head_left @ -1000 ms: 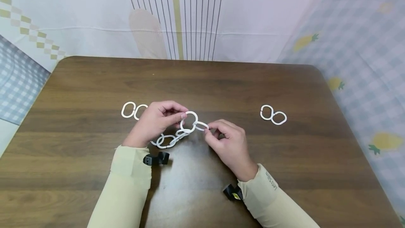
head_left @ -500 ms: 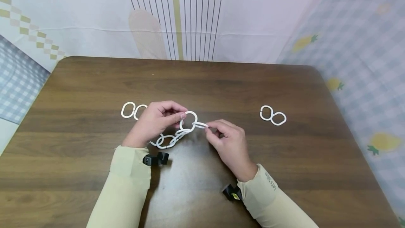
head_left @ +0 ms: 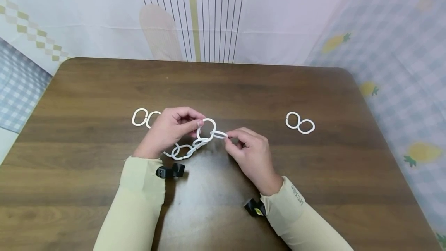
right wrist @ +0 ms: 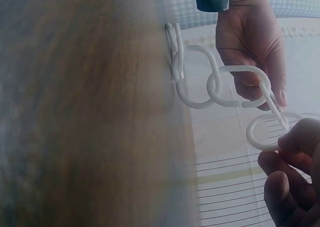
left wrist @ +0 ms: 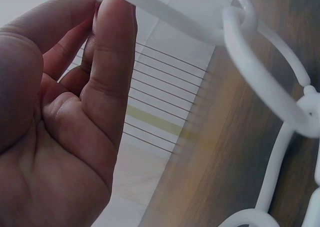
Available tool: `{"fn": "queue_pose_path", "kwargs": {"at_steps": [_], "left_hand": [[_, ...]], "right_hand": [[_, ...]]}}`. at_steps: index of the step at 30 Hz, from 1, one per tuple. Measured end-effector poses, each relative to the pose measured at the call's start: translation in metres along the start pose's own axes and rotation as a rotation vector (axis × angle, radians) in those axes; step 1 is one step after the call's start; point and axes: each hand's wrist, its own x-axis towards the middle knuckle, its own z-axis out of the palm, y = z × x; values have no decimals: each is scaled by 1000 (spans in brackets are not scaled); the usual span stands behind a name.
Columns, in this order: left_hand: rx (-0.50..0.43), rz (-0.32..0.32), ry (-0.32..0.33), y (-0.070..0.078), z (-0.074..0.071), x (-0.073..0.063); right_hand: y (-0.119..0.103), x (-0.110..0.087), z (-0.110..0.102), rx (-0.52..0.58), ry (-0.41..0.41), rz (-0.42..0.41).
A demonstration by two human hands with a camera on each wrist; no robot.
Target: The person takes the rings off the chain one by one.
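Pinching a white ring point(left wrist: 170, 14), the left hand point(head_left: 168, 131) sits near the right hand point(head_left: 251, 152), which pinches the linked end ring point(right wrist: 250, 132); a hard tug could unhook them.

Left fingers point(head_left: 192, 113) and right fingers point(head_left: 240, 133) pinch 2 linked rings point(head_left: 213, 133).

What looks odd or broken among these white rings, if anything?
Nothing clearly stands out. The left hand and right hand hold linked rings; the right-side pair lies flat on the table. A small gap in one of them is probably by design.
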Motion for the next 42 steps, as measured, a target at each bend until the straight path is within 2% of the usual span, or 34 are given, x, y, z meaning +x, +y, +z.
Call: {"fn": "queue_pose_path", "kwargs": {"at_steps": [16,23,32,42], "left_hand": [[-2,-8,-14,-1,0,1],[-13,-10,18,-2,-3,0],[16,-19,26,1,-8,1],[4,-24,4,-2,-5,0]], "right_hand": [[0,-1,-1,7,19,8],[1,0,-2,-6,49,7],[-1,3,-1,33,32,72],[1,1,-2,21,56,62]]}}
